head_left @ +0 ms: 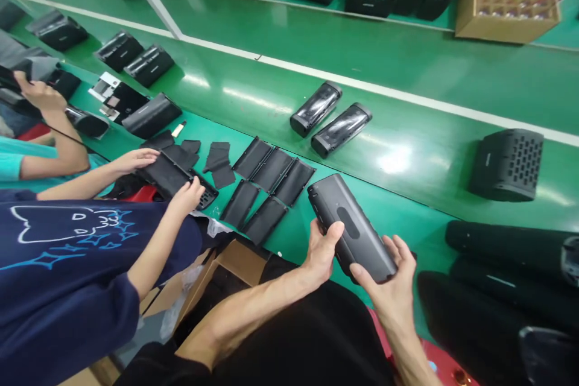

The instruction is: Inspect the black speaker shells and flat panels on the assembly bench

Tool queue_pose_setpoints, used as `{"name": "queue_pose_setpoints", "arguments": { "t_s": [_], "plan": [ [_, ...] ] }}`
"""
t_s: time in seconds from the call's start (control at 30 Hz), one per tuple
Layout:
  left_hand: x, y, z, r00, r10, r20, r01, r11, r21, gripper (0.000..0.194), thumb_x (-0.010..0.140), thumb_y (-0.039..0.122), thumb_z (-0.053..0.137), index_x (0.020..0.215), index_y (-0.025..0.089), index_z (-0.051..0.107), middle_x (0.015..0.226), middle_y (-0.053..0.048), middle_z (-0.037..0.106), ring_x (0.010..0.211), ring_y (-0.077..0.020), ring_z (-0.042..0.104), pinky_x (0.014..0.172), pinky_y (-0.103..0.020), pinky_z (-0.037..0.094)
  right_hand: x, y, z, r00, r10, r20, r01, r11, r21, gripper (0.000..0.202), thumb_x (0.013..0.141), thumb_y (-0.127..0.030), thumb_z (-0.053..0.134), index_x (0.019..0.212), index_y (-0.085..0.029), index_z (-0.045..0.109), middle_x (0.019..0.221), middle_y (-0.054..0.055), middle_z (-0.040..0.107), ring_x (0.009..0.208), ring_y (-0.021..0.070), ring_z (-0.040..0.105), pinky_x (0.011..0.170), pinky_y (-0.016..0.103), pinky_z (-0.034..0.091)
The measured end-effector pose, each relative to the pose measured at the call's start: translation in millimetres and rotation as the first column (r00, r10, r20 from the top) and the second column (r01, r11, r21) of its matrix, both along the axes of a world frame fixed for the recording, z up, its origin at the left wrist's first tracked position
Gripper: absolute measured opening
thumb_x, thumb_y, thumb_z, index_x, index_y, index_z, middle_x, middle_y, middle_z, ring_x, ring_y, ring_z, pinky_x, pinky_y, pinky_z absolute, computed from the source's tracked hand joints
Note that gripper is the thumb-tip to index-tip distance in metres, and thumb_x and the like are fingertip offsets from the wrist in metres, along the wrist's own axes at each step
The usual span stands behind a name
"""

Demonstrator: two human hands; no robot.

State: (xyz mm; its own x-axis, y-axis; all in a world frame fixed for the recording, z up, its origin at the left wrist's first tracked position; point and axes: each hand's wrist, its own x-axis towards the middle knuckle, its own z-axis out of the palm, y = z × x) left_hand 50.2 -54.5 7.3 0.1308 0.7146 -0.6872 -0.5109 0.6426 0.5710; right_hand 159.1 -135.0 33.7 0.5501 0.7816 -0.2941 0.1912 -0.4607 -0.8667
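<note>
A black speaker housing (350,226), long and box-shaped with a darker oval patch on its face, is held tilted above the green bench. My left hand (322,248) grips its left side, thumb on the top face. Around the lower right end wraps my right hand (391,268), its thumb across the near edge and its fingers on the far side. The underside of the housing is hidden. Several black curved panels (274,170) lie on the bench to the left of my hands.
Two black film-covered speakers (341,126) rest on the green conveyor ahead, with a perforated black housing (506,164) farther right. Large dark speaker bodies (502,277) stand at right. A co-worker's hands (187,193) handle a black part at left. An open cardboard box (242,259) sits below the bench edge.
</note>
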Motion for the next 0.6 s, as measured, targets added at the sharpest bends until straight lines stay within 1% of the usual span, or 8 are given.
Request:
{"name": "queue_pose_setpoints", "arguments": {
  "t_s": [0.07, 0.13, 0.2, 0.27, 0.33, 0.4, 0.47, 0.6],
  "plan": [
    [-6, -2, -1.2, 0.999, -0.045, -0.020, 0.045, 0.999, -0.003, 0.083, 0.061, 0.066, 0.095, 0.123, 0.022, 0.059, 0.126, -0.013, 0.070, 0.121, -0.0316, 0.066, 0.104, -0.044, 0.054, -3, -6, -3.6, 0.998, -0.063, -0.001, 0.063, 0.998, -0.017, 0.097, 0.069, -0.060, 0.087, 0.149, -0.023, 0.046, 0.149, 0.017, 0.050, 0.138, 0.0419, 0.048, 0.113, 0.054, 0.040],
    [-21, 5, -1.9, 0.984, -0.179, 0.005, 0.179, 0.982, -0.053, 0.087, 0.060, 0.070, 0.093, 0.124, 0.022, 0.059, 0.125, -0.013, 0.070, 0.114, -0.0322, 0.068, 0.096, -0.045, 0.057, 2, -13, -6.8, 0.992, -0.087, -0.086, 0.084, 0.996, -0.043, 0.088, 0.068, -0.060, 0.088, 0.141, -0.024, 0.053, 0.141, 0.014, 0.056, 0.128, 0.0390, 0.055, 0.107, 0.050, 0.044],
    [-44, 22, 0.4, 0.949, -0.314, 0.018, 0.315, 0.945, -0.085, 0.092, 0.058, 0.077, 0.089, 0.127, 0.023, 0.059, 0.123, -0.013, 0.069, 0.109, -0.0327, 0.068, 0.088, -0.046, 0.057, 17, -21, -6.6, 0.959, -0.099, -0.264, 0.081, 0.994, -0.078, 0.084, 0.065, -0.059, 0.090, 0.136, -0.028, 0.057, 0.134, 0.011, 0.059, 0.117, 0.0352, 0.059, 0.097, 0.044, 0.050],
    [-69, 45, 5.9, 0.922, -0.384, -0.052, 0.383, 0.923, -0.019, 0.098, 0.056, 0.076, 0.090, 0.134, 0.026, 0.059, 0.123, -0.010, 0.068, 0.111, -0.0319, 0.065, 0.091, -0.044, 0.055, 36, -28, -2.4, 0.880, -0.073, -0.469, 0.020, 0.993, -0.117, 0.082, 0.062, -0.057, 0.093, 0.132, -0.030, 0.060, 0.128, 0.009, 0.062, 0.108, 0.0320, 0.062, 0.086, 0.039, 0.053],
    [-88, 65, 12.6, 0.831, -0.552, -0.072, 0.556, 0.828, 0.075, 0.102, 0.052, 0.056, 0.099, 0.141, 0.029, 0.058, 0.125, -0.007, 0.067, 0.117, -0.0308, 0.062, 0.100, -0.040, 0.049, 52, -33, 3.6, 0.789, -0.053, -0.613, -0.055, 0.986, -0.156, 0.080, 0.059, -0.055, 0.096, 0.128, -0.031, 0.064, 0.124, 0.008, 0.064, 0.103, 0.0305, 0.064, 0.082, 0.037, 0.054],
    [-99, 74, 17.6, 0.717, -0.694, -0.057, 0.697, 0.714, 0.072, 0.095, 0.055, 0.041, 0.098, 0.140, 0.029, 0.060, 0.118, -0.004, 0.068, 0.115, -0.0287, 0.063, 0.101, -0.037, 0.046, 57, -36, 8.4, 0.717, -0.087, -0.692, -0.081, 0.975, -0.207, 0.080, 0.059, -0.054, 0.097, 0.130, -0.033, 0.064, 0.124, 0.008, 0.066, 0.103, 0.0303, 0.066, 0.086, 0.038, 0.054],
    [-104, 70, 19.3, 0.692, -0.722, -0.032, 0.722, 0.692, -0.017, 0.081, 0.060, 0.037, 0.093, 0.135, 0.029, 0.061, 0.108, -0.002, 0.068, 0.104, -0.0252, 0.064, 0.095, -0.035, 0.046, 52, -37, 9.8, 0.667, -0.159, -0.727, -0.040, 0.968, -0.249, 0.085, 0.064, -0.053, 0.095, 0.139, -0.037, 0.060, 0.129, 0.007, 0.067, 0.108, 0.0307, 0.068, 0.094, 0.041, 0.053],
    [-102, 46, 13.0, 0.750, -0.659, -0.049, 0.638, 0.741, -0.211, 0.071, 0.064, 0.035, 0.088, 0.128, 0.029, 0.058, 0.100, 0.000, 0.068, 0.095, -0.0214, 0.064, 0.090, -0.033, 0.047, 29, -41, 2.3, 0.613, -0.303, -0.730, 0.071, 0.941, -0.331, 0.092, 0.066, -0.047, 0.097, 0.145, -0.039, 0.052, 0.125, 0.006, 0.073, 0.106, 0.0302, 0.073, 0.098, 0.042, 0.052]
  ]
}}
